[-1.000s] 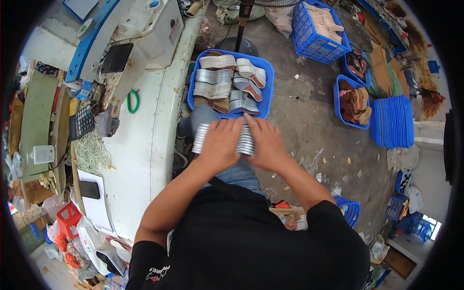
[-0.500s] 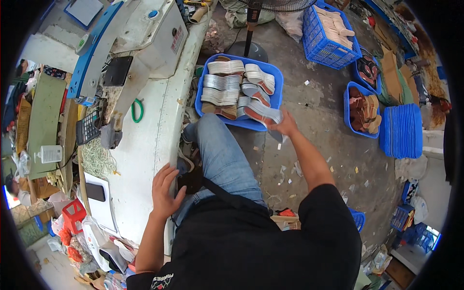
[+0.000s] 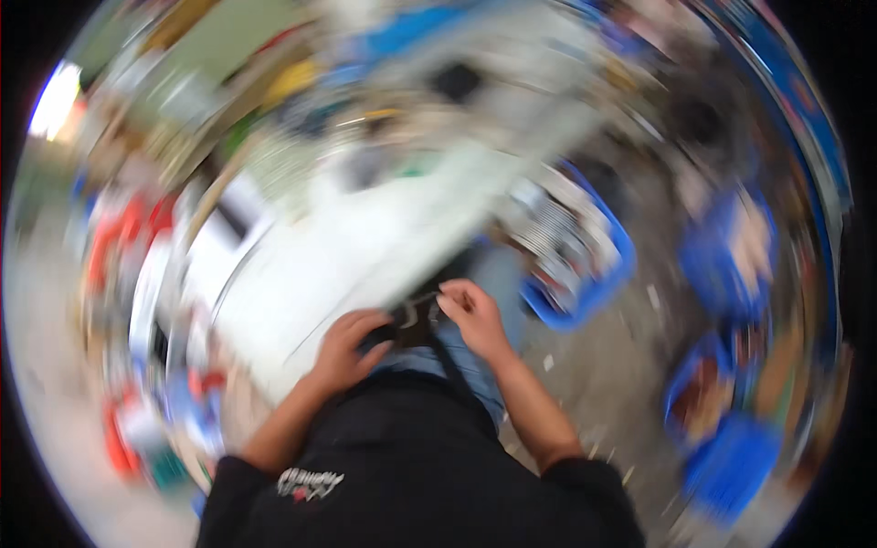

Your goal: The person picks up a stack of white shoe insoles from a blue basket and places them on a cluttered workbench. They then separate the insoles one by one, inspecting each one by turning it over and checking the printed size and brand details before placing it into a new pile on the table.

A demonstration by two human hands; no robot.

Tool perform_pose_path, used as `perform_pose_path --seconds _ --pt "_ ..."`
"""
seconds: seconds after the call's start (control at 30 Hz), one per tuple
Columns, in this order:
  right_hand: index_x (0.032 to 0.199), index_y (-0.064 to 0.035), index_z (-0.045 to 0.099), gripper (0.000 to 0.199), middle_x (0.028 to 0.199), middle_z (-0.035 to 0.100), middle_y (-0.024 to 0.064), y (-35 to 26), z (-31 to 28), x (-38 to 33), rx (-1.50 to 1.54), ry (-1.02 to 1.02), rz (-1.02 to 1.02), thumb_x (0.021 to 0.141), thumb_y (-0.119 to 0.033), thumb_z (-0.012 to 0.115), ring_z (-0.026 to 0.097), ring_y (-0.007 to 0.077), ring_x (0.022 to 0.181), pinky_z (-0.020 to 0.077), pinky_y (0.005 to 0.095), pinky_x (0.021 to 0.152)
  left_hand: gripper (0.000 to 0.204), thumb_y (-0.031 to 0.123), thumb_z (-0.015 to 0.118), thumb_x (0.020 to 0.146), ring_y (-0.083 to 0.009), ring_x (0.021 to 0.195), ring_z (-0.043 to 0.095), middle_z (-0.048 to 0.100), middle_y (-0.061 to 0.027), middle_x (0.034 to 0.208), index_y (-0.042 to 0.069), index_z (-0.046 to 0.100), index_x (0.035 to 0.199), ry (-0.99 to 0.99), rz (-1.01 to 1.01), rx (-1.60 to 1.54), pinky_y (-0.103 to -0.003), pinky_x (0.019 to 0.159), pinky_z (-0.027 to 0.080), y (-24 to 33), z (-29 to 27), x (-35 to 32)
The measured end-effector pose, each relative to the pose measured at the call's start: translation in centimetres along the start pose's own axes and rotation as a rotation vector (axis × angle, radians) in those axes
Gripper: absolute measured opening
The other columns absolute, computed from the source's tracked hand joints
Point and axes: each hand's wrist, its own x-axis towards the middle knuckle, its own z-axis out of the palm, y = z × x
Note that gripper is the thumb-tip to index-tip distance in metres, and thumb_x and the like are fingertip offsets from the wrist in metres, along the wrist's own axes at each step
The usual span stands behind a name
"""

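Observation:
The view is smeared by motion. My left hand (image 3: 349,349) is over the near edge of the white worktable, fingers stretched and thumb apart, holding nothing visible. Close to its right, my right hand (image 3: 473,318) has curled fingers in front of my lap; anything small inside them cannot be made out. A dark object (image 3: 411,327) with a pale curved line on it shows between the hands, too blurred to name. Beyond my right hand, stacked shoe insoles (image 3: 553,228) fill a blue basin (image 3: 610,297) beside the table.
The white worktable (image 3: 365,247) stretches away to the upper right, with a dark phone-like slab on white sheets (image 3: 247,239) at its left. Blue baskets (image 3: 726,265) and a stack of blue trays (image 3: 735,466) stand on the floor at right. Red and white clutter (image 3: 137,237) lies at far left.
My head has turned, swinging the whole scene round. My right hand has left the insoles in the basin and come back to my lap, close to my left hand.

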Motion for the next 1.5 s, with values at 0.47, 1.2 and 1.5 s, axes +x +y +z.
perform_pose_path --seconds 0.47,1.2,1.5 --pt "0.111 0.0005 0.070 0.024 0.086 0.069 0.0075 -0.2 27.8 3.5 -0.651 -1.154 -0.375 0.092 -0.014 0.075 0.061 0.0138 0.073 0.0525 0.0300 0.070 0.038 0.018 0.079 0.085 -0.0352 0.107 0.067 0.070 -0.0144 0.115 0.009 0.069 0.120 0.818 -0.864 0.419 -0.045 0.094 0.054 13.0 -9.9 -31.5" --pt "0.110 0.0011 0.068 0.013 0.087 0.056 -0.0013 5.0 29.5 4.0 -0.621 -0.960 -0.455 0.100 -0.007 0.065 0.050 0.0072 0.076 0.0428 0.0224 0.066 0.133 0.010 0.097 0.053 -0.0357 0.137 0.054 0.055 -0.0200 0.150 0.002 0.024 0.163 1.106 -2.239 0.278 -0.044 0.115 0.043 17.9 -15.2 -90.4" --pt "0.111 0.0024 0.066 0.013 0.086 0.057 0.0003 5.2 29.6 4.0 -0.640 -0.976 -0.434 0.100 -0.006 0.065 0.050 0.0072 0.075 0.0431 0.0224 0.066 0.124 0.009 0.096 0.050 -0.0357 0.132 0.058 0.059 -0.0194 0.145 0.003 0.036 0.158 1.291 -1.995 0.056 -0.042 0.114 0.044 17.5 -13.7 -91.2"
